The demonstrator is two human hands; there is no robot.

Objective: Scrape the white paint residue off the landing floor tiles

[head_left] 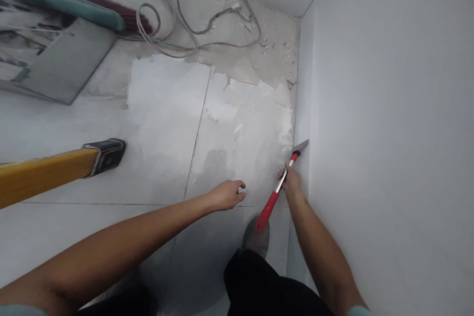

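Note:
My right hand (291,180) is wrapped round the silver shaft of a long-handled scraper (267,211) with a red grip. Its flat metal blade (301,145) is at the baseboard (301,123), where the floor meets the wall; I cannot tell whether it touches. My left hand (227,194) hangs over the floor with nothing in it, fingers curled loosely and apart from the thumb. Below the blade and to its left, whitish residue (237,108) with ragged edges covers part of the tiled floor. The scraper's lower end passes above my shoe (255,242).
A yellow ladder leg (48,165) with a black foot comes in from the left. Looped cable (207,44) lies at the back, beside a broom with dark red bristles (133,17) and a grey box-like container (70,64). The white wall (388,133) bounds the right side.

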